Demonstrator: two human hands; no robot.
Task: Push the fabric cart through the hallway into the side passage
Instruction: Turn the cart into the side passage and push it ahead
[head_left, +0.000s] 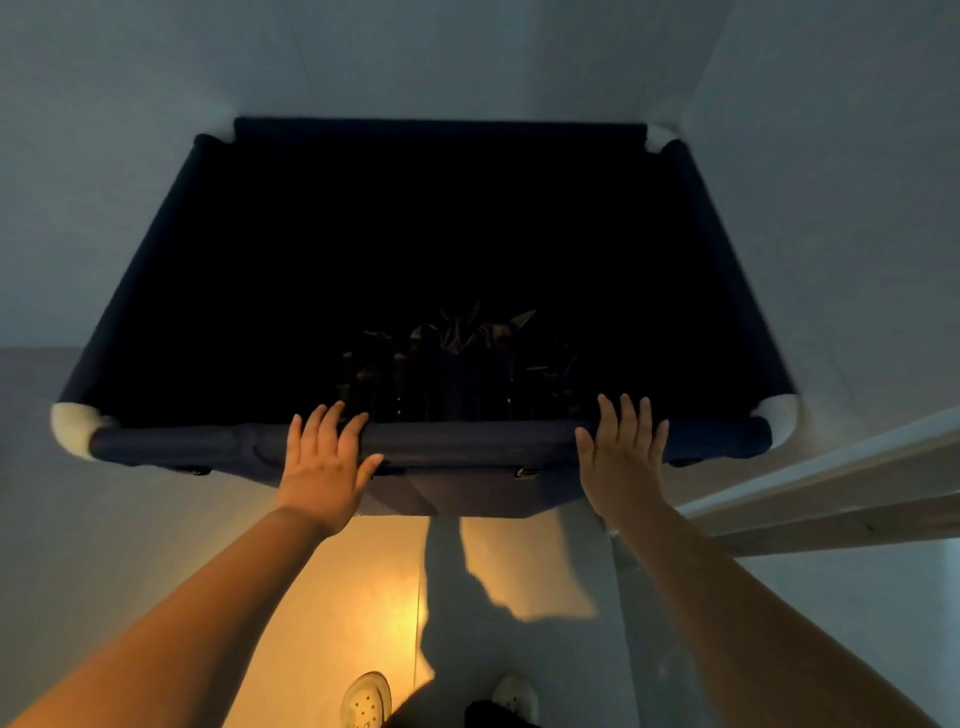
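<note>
A dark blue fabric cart (208, 441) with white corner pads fills the middle of the head view, its inside almost black with crumpled dark cloth (457, 353) at the bottom. My left hand (324, 465) lies flat on the near rim, fingers spread over the top edge and thumb on the front face. My right hand (621, 454) presses on the same rim further right, fingers straight and apart, not wrapped round it.
Pale walls stand close on the left (104, 208) and right (831, 208) of the cart. A white door frame or trim (810, 493) runs along the right at rim height. The floor (337, 597) below glows yellow, with my shoes (366, 699) near the bottom edge.
</note>
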